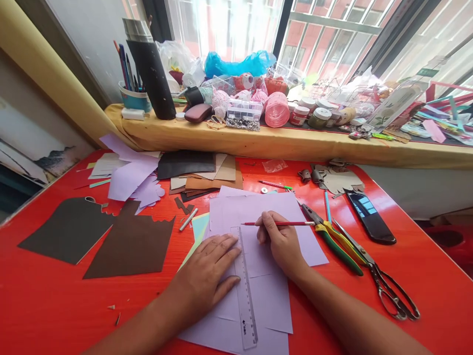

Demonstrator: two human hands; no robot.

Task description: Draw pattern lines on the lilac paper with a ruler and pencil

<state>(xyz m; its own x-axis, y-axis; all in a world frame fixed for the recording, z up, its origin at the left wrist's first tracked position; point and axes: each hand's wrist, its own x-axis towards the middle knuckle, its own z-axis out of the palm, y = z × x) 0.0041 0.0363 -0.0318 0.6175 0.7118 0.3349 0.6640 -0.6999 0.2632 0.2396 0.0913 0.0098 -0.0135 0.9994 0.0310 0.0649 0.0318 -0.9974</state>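
Observation:
Several sheets of light purple paper lie overlapped on the red table in front of me. A clear plastic ruler rests lengthwise on them. My left hand lies flat over the ruler's upper part, fingers stretched and touching its left edge. In my right hand is a dark red pencil, pinched between thumb and fingers. It is held nearly level, its tip pointing left just above the ruler's far end. Whether the tip touches the paper I cannot tell.
Pliers, scissors and a phone lie to the right. Dark brown sheets and purple scraps are on the left. Behind, a cloth-covered ledge carries a black flask and jars.

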